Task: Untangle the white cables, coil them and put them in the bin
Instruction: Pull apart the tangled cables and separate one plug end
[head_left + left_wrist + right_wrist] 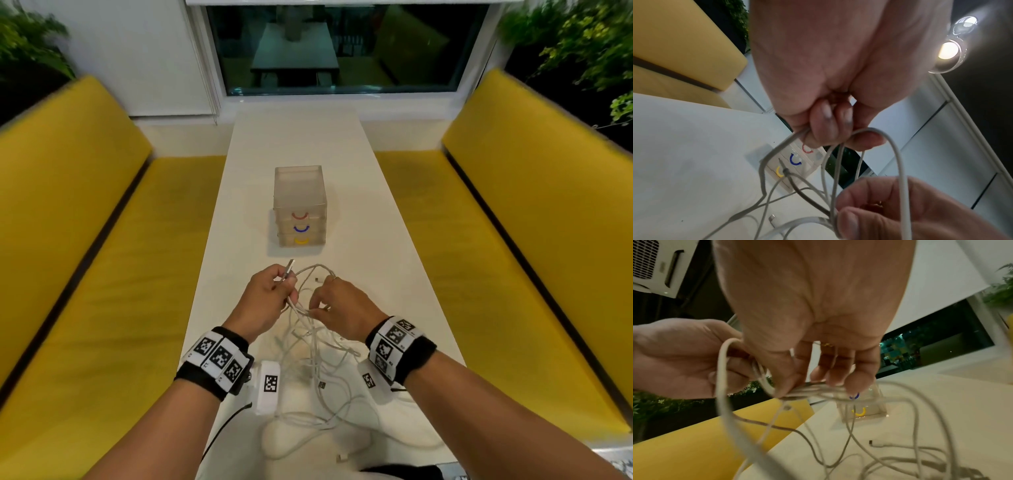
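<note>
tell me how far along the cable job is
Done: nothing visible; the drawer bin looks shut, no coils anywhere. In hand: left hand grips a cable end with its USB plug; right hand pinches strands of the white cables. Left: untangling, coiling, binning.

We are sitting at a long white table [298, 144] that is running away from us toward a dark window [342, 51]. Yellow benches [85, 240] are lining both sides of it. Green plants [575, 44] are hanging in the upper corners. A round ceiling lamp [948, 50] is glowing above us, and a white air conditioner [655, 264] is showing overhead.
</note>
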A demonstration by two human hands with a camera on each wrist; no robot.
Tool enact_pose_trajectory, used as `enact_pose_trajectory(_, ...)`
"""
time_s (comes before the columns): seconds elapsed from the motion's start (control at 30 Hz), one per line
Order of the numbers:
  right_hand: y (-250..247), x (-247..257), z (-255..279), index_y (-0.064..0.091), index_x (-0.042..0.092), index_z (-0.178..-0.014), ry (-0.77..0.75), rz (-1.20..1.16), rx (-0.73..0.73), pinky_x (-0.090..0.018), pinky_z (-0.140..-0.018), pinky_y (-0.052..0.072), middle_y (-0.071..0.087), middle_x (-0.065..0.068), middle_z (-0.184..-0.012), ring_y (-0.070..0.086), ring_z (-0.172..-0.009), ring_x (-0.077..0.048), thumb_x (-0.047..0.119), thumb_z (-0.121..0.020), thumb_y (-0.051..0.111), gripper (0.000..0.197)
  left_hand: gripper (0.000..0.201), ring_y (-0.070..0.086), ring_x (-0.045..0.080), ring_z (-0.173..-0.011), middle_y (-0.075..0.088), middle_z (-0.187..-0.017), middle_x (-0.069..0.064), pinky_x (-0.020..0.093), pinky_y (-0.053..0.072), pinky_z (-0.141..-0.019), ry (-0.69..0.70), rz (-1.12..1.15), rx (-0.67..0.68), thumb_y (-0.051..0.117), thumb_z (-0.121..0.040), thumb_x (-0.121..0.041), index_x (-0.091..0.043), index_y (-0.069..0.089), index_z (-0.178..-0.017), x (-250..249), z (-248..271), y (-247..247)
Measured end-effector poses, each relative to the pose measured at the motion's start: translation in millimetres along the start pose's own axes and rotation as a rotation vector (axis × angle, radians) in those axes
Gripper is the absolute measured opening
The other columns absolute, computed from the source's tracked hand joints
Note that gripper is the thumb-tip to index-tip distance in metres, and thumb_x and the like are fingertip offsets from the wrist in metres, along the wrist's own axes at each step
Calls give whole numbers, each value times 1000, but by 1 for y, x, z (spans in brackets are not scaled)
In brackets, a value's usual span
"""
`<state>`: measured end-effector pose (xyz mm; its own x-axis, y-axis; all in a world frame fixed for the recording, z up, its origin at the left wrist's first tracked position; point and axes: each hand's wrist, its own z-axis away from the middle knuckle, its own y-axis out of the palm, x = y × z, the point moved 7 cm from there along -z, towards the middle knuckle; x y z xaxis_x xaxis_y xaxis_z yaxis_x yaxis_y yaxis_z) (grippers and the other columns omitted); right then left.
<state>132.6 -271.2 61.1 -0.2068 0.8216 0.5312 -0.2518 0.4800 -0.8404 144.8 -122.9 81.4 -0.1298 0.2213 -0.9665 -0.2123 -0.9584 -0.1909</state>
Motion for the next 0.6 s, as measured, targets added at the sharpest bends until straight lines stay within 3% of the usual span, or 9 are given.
enact_pose_trajectory(0.13,-9,5,8,69,27,-101,-83,76,-8,-32,-78,50,66,8,-103,62,-96,-14,30,-86,64,15,14,33,14,-43,62,-63,4,24,26,-45,-26,46,-10,48,-105,-11,-7,56,-94,8,-1,-6)
enact_pose_trajectory(0.37,-33,-4,18,74,24,-102,-124,59,-211,-30,-71,50,74,9,-97,65,-81,-13,26,-92,59,18,17,33,11,-43,75,-81,10,21,28,-41,-50,27,-147,50,-103,-13,-9,56,-87,11,-4,-16)
enact_pose_trajectory(0.43,-38,-10,18,72,23,-100,-122,8,-222,-32,-71,51,74,8,-92,64,-78,-14,25,-94,57,17,16,36,11,-46,76,-81,5,24,30,-44,-66,-30,-145,50,-102,-12,-9,59,-89,14,-6,-18)
enact_pose_trajectory(0.5,-46,-17,20,70,20,-99,-105,-95,-256,-34,-71,53,73,6,-86,65,-75,-14,21,-95,57,14,16,43,2,-45,74,-79,4,27,34,-51,-68,-89,-165,51,-102,-11,-10,61,-90,15,-6,-21)
enact_pose_trajectory(0.6,-62,-30,22,65,15,-94,-64,-280,-332,-26,-67,53,72,5,-82,65,-73,-11,13,-95,57,8,16,46,3,-50,70,-76,3,28,34,-51,-92,-98,-201,51,-102,-13,-10,62,-90,17,-5,-28)
